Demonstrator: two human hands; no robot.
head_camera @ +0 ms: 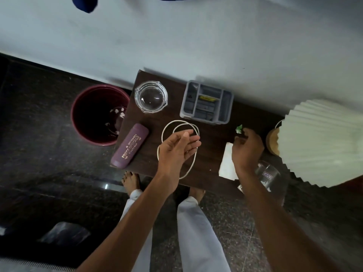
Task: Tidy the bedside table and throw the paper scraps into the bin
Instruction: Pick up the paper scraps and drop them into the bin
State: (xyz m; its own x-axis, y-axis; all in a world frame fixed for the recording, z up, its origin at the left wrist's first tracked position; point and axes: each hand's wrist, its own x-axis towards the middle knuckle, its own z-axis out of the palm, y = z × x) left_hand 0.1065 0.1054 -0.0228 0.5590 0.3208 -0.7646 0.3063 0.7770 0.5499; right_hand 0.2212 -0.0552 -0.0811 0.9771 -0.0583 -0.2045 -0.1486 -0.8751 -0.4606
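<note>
Beside the table's left end, on the dark floor, the maroon bin stands open-topped, and you can see several white scraps lying at its bottom. On the table, a grey organiser sits at the back edge by the wall. One of its middle compartments holds a yellow item too small to identify, and what fills the others is unclear. A clear glass ashtray sits at the back left corner, and nothing shows inside it. A glass stands at the front right, partly hidden by your right forearm.

Your left hand hovers over the middle of the table with fingers straight and relaxed, gripping nothing. Under it lies a loosely coiled white cable, partly covered by your palm and wrist. A purple case lies at an angle along the left edge, nearest the bin.

Your right hand is over the table's right half with fingers curled, and you cannot tell whether it pinches anything. Just beyond its fingertips lies a small green-and-white scrap, on the table and apart from the hand. A white sheet lies flat beneath that hand, its right part hidden by your wrist. To the right, a pleated lamp shade overhangs the table end and covers most of the round wooden base.
</note>
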